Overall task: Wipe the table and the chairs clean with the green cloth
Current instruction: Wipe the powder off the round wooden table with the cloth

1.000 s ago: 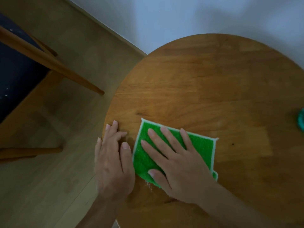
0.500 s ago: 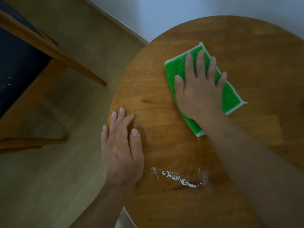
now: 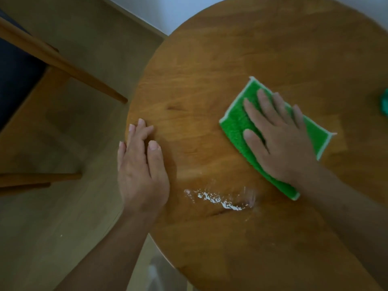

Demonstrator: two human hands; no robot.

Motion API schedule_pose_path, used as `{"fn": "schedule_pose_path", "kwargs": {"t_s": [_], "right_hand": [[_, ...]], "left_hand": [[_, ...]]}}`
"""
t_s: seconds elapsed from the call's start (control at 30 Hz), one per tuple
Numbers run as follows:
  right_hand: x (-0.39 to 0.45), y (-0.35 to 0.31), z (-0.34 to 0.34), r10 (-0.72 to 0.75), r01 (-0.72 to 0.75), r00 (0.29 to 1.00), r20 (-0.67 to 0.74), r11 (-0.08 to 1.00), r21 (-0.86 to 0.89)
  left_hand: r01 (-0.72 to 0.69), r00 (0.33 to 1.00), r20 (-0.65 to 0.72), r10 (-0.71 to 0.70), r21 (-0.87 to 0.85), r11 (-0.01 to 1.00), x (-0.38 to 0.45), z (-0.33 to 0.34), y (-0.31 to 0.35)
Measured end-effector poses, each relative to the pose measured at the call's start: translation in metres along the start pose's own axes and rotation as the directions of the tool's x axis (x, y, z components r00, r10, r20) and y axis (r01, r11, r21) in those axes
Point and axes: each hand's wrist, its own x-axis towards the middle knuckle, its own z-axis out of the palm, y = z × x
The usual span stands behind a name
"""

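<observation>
Teal object (image 3: 384,102) cut off at right edge, unidentifiable; chair (image 3: 52,57) cropped left; table (image 3: 210,70) rim clipped top.

Dim room: pale wood floor (image 3: 69,227) meets white wall (image 3: 184,11).

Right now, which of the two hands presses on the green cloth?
The right hand, fingers spread flat on the white-edged green cloth; the left hand rests on bare round wooden table.
</observation>
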Motion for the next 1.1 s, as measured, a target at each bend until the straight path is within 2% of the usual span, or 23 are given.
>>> {"fn": "schedule_pose_path", "kwargs": {"t_s": [0.07, 0.2, 0.3, 0.43, 0.5, 0.6, 0.7, 0.8, 0.87, 0.97, 1.1], "right_hand": [[-0.033, 0.009, 0.005, 0.205, -0.203, 0.979, -0.018, 0.977, 0.067], [-0.091, -0.025, 0.02, 0.534, -0.509, 0.844, -0.05, 0.827, 0.236], [-0.097, -0.079, 0.033, 0.631, -0.598, 0.775, -0.034, 0.75, 0.283], [-0.083, -0.138, 0.04, 0.663, -0.628, 0.748, -0.018, 0.717, 0.302], [-0.07, -0.157, 0.038, 0.648, -0.614, 0.761, -0.019, 0.73, 0.301], [-0.055, -0.173, 0.036, 0.532, -0.519, 0.847, -0.005, 0.828, 0.213], [-0.048, -0.17, 0.035, 0.367, -0.362, 0.93, -0.014, 0.923, 0.13], [-0.038, -0.15, 0.032, 0.215, -0.206, 0.974, -0.072, 0.972, 0.115], [-0.029, -0.137, 0.028, 0.18, -0.161, 0.977, -0.114, 0.974, 0.16], [-0.025, -0.129, 0.022, 0.187, -0.125, 0.967, -0.173, 0.939, 0.319], [-0.032, -0.128, 0.013, 0.197, 0.011, 0.943, -0.27, 0.79, 0.613]], "left_hand": [[0.008, 1.0, 0.004, -0.008, 0.017, 1.0, -0.001, 0.0, -0.001], [0.011, 1.0, 0.01, -0.011, 0.016, 1.0, -0.001, -0.001, -0.001], [0.024, 1.0, 0.002, -0.024, -0.016, 1.0, -0.002, -0.001, -0.001], [0.059, 0.998, -0.011, -0.061, -0.127, 0.99, -0.002, -0.005, 0.001], [0.061, 0.997, -0.034, -0.069, -0.196, 0.979, 0.001, -0.006, 0.002], [0.106, 0.985, -0.086, -0.147, -0.366, 0.925, 0.007, -0.01, -0.001], [0.2, 0.955, -0.081, -0.285, -0.535, 0.821, 0.012, -0.016, 0.0], [0.289, 0.903, -0.046, -0.427, -0.671, 0.683, 0.016, -0.021, 0.004], [0.325, 0.884, -0.01, -0.467, -0.706, 0.63, 0.018, -0.023, 0.006], [0.333, 0.889, 0.01, -0.459, -0.702, 0.63, 0.017, -0.024, 0.008], [0.339, 0.884, 0.013, -0.466, -0.705, 0.623, 0.016, -0.025, 0.009]]}}
